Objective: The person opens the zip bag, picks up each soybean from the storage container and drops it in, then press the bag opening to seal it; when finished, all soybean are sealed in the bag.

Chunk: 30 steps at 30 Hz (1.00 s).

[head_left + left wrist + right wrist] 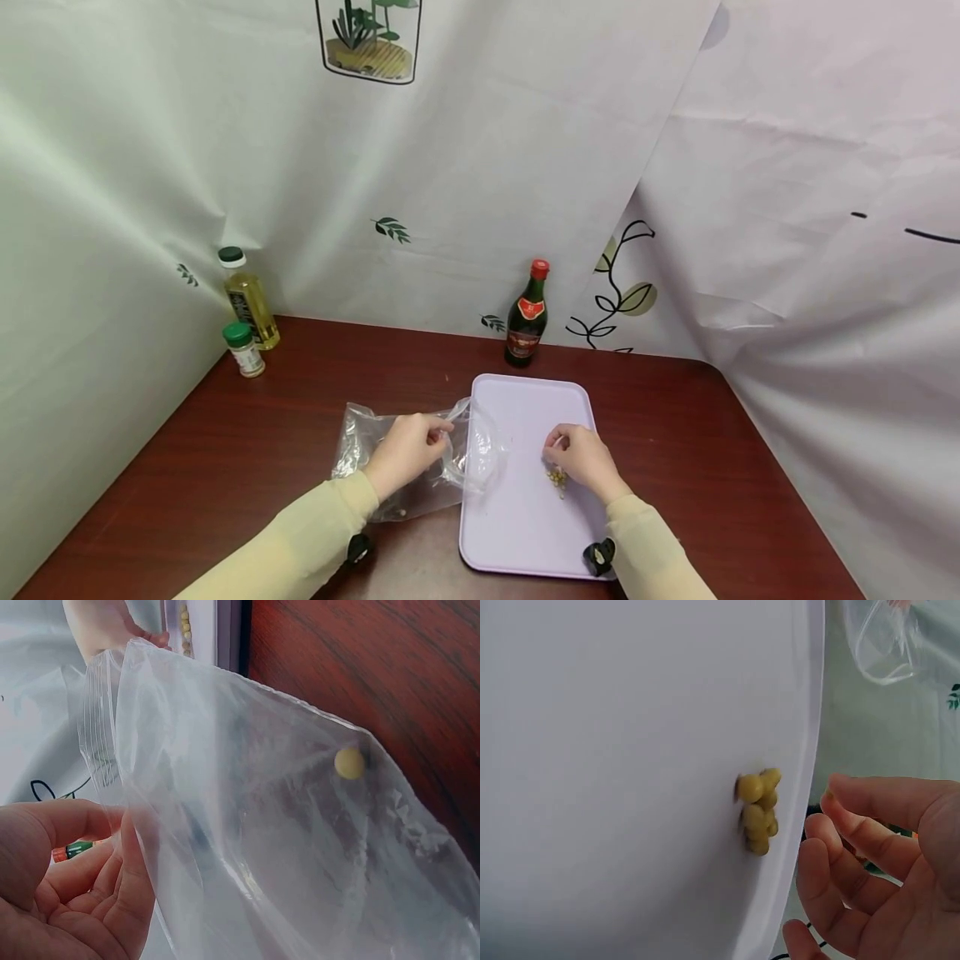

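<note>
My left hand [411, 446] pinches the rim of a clear plastic bag [247, 795] between thumb and fingers. The bag lies partly on the table and overlaps the tray's left edge; one yellow soybean [349, 763] shows inside it. Over the lilac tray [525, 525] is my right hand [581, 458], thumb and forefinger pinched together. A small yellowish bit, apparently a soybean [829, 794], peeks out between those fingertips, mostly hidden. Beneath this hand, a small cluster of soybeans [756, 814] rests on the tray.
A dark green bottle with a red cap [527, 317] stands behind the tray. At the back left are an oil bottle [253, 304] and a green-lidded shaker jar [244, 352]. White printed cloth [450, 167] hangs around the brown table [187, 467].
</note>
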Each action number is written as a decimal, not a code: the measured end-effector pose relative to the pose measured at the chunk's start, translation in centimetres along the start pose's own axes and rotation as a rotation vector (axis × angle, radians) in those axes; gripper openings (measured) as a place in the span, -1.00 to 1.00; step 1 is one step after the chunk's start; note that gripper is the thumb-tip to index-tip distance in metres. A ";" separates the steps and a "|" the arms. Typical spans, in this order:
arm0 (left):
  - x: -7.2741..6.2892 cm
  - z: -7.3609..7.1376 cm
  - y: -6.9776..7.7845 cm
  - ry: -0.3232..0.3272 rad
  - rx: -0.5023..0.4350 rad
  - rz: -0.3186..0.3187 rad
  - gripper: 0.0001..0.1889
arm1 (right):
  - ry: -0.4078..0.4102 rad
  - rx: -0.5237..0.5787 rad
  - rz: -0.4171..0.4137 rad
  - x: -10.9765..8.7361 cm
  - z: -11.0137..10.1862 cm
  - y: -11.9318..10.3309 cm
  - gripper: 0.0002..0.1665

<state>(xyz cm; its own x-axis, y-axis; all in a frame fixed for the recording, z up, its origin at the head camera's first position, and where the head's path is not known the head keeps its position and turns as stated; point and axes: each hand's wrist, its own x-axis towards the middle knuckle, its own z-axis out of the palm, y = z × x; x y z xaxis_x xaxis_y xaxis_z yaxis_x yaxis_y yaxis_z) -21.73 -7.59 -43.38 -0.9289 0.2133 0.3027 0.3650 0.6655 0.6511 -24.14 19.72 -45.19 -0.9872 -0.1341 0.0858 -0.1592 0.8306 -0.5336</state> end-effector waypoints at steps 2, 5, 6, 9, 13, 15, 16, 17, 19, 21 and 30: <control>0.0 0.0 0.1 0.001 0.001 0.001 -0.79 | 0.000 -0.005 -0.011 0.0 0.0 -0.3 -0.90; 0.1 0.1 0.2 -0.003 0.005 0.003 -0.79 | 0.012 -0.012 -0.050 -0.1 0.0 -0.8 -0.90; 0.1 0.1 0.2 -0.005 0.006 0.002 -0.79 | 0.014 -0.015 -0.062 -0.2 0.0 -1.0 -0.89; 0.1 0.2 0.2 -0.009 0.003 0.005 -0.79 | 0.007 -0.007 -0.082 -0.2 0.1 -1.7 -0.89; 0.0 0.2 0.2 -0.009 0.000 0.007 -0.79 | -0.031 0.034 -0.093 -0.3 0.4 -2.4 -0.89; 0.0 0.3 0.2 -0.009 0.005 0.009 -0.79 | -0.042 0.059 -0.111 -0.3 0.5 -2.6 -0.90; 0.0 0.3 0.2 -0.009 0.009 0.011 -0.79 | -0.044 0.070 -0.122 -0.4 0.6 -2.7 -0.90; 0.0 0.3 0.3 -0.009 0.014 0.013 -0.80 | -0.045 0.080 -0.131 -0.4 0.7 -2.8 -0.91; 0.1 0.4 0.3 -0.009 0.024 0.013 -0.80 | -0.044 0.094 -0.161 -0.5 0.9 -3.0 -0.92; 0.1 0.4 0.3 -0.008 0.029 0.011 -0.80 | -0.054 0.112 -0.177 -0.6 1.0 -3.2 -0.92; 0.2 0.8 0.5 -0.029 0.034 0.012 -0.80 | -0.085 0.125 -0.200 -0.6 1.3 -3.6 -0.95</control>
<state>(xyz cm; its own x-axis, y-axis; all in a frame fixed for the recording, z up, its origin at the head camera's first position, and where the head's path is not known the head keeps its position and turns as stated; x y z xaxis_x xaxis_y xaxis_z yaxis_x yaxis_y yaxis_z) -21.78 -6.65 -43.56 -0.9259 0.2417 0.2903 0.3746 0.6862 0.6235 -22.93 16.13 -44.41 -0.9317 -0.3387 0.1315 -0.3449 0.7107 -0.6132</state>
